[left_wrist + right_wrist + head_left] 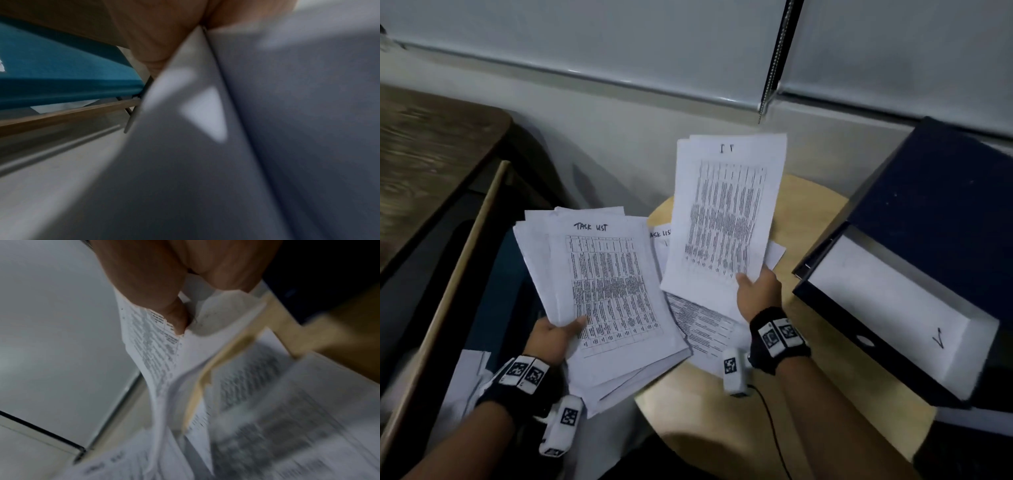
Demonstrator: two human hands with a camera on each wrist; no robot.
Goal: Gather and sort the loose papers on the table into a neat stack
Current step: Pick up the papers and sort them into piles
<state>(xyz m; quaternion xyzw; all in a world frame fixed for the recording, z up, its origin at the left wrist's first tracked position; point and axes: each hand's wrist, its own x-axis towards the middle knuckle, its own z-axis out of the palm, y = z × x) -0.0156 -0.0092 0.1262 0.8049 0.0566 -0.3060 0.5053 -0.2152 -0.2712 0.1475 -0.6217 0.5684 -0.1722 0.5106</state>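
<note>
My left hand [558, 334] grips a thick, fanned bundle of printed sheets [607, 291], thumb on top; the top sheet reads "TASK LIST". The left wrist view is filled with the bundle's blurred underside [226, 146]. My right hand [756, 291] pinches the lower edge of a few printed sheets [722, 219] and holds them raised over the round table [808, 411]. In the right wrist view its thumb [174, 318] presses on those sheets [156, 353]. More loose sheets [705, 329] lie on the table under both bundles.
A dark blue lever-arch binder [928, 260] with a white spine label lies on the table's right side. A dark wooden desk [431, 154] stands at the left. White papers [465, 380] lie low at the left. A wall with blinds [619, 51] is behind.
</note>
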